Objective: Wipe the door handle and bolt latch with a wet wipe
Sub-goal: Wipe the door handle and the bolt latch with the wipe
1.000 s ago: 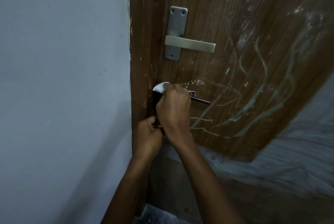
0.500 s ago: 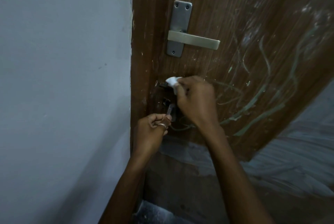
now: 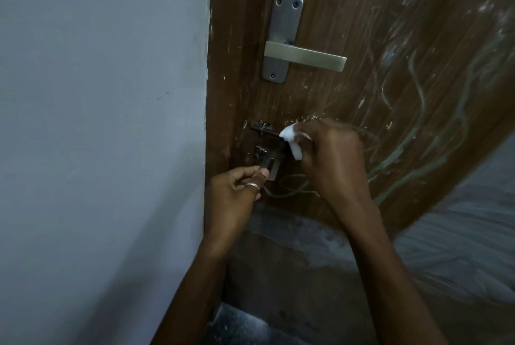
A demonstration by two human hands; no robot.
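Note:
A brown wooden door carries a silver lever door handle (image 3: 303, 58) on a grey backplate. Below it runs the dark bolt latch (image 3: 264, 130), its rod horizontal. A small metal hasp plate (image 3: 271, 166) hangs under the rod. My right hand (image 3: 331, 158) grips a crumpled white wet wipe (image 3: 292, 140) and presses it on the right part of the bolt rod, hiding that end. My left hand (image 3: 237, 191), with a ring on one finger, pinches the lower end of the hasp plate between thumb and fingers.
A pale grey wall (image 3: 103, 135) fills the left half, meeting the door edge. The door face (image 3: 418, 80) has greenish scribbles and scratches. Its lower part (image 3: 292, 261) is worn grey. A dark floor patch shows at the bottom.
My right hand has slid the wipe rightward along the bolt rod, uncovering its left end. My left hand has moved up to pinch the hasp plate.

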